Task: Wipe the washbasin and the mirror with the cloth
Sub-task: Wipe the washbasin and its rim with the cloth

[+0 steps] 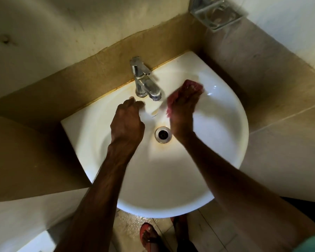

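Note:
A white corner washbasin (216, 142) fills the middle of the view, with rust-coloured stains around its drain (163, 134). My right hand (183, 111) presses a red cloth (195, 85) against the bowl's back right wall, just right of the tap; the hand is blurred. My left hand (126, 122) hovers over the bowl's back left, its fingertips near the base of the chrome tap (145, 82); it holds nothing. No mirror is in sight.
Tiled walls close in on the basin at the back and right. A metal soap dish (215, 14) is fixed to the wall at the upper right. Below the basin's front edge I see wet floor and my feet in red sandals (149, 235).

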Available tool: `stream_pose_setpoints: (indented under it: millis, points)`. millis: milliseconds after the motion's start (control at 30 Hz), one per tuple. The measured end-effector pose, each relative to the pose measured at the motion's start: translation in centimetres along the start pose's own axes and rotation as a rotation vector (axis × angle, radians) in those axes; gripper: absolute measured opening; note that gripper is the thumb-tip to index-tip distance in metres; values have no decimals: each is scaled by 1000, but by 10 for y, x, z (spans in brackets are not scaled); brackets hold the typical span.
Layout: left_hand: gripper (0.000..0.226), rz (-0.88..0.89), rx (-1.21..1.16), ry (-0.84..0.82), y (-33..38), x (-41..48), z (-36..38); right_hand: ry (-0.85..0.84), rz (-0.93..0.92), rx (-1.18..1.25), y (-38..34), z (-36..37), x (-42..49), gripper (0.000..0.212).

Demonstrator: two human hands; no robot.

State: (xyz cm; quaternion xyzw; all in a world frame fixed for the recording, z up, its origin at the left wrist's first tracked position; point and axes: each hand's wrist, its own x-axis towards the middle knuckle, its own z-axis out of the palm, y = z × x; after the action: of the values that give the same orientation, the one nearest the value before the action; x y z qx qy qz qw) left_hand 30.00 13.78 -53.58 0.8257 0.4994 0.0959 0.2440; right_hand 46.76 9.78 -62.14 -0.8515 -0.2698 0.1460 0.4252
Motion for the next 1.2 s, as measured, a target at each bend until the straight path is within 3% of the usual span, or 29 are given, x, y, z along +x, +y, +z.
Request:
stream_pose_setpoints:
  millis: [33,100,167,333,467,633,733,833,933,1000,1067,1133,1200]
  points:
    - [63,9,-16,-2,-2,2,2,24,-115,-120,20,-1,0,50]
    - [61,20,-6,-7,-3,0,2,-20,-43,-173,36,-10,-4,69]
    - [59,18,-14,7,-3,-2,1,-32,-91,-395,48,-12,-10,83]
    - [59,-5,21,-39,6,-8,-5,-229,-253,-649,39,11,-49,84]
    - [62,16,83,-80,6,-7,-4,-369,-310,-637,33,35,-104,72]
    - [84,59,225,-76,2,-14,21,-677,-747,-469,35,33,-149,57]
    - [89,47,200,-49,2,-21,27,-750,-951,-477,33,13,-126,50]
    - [83,40,211,-63,5,-25,27,-840,-1013,-760,48,-26,-65,57]
    - [95,34,243,-74,8,-26,24,-593,-1075,-892,56,-84,3,48]
    - [97,30,253,-73,11,-26,23,-344,-1130,-925,56,-119,41,52]
    - [95,24,244,-84,13,-26,22,-231,-1134,-967,58,-136,54,57]
    - [95,17,227,-94,13,-27,21,-126,-1001,-927,67,-127,35,62]
    - [96,27,221,-104,13,-30,21,-107,-687,-912,73,-102,8,75]
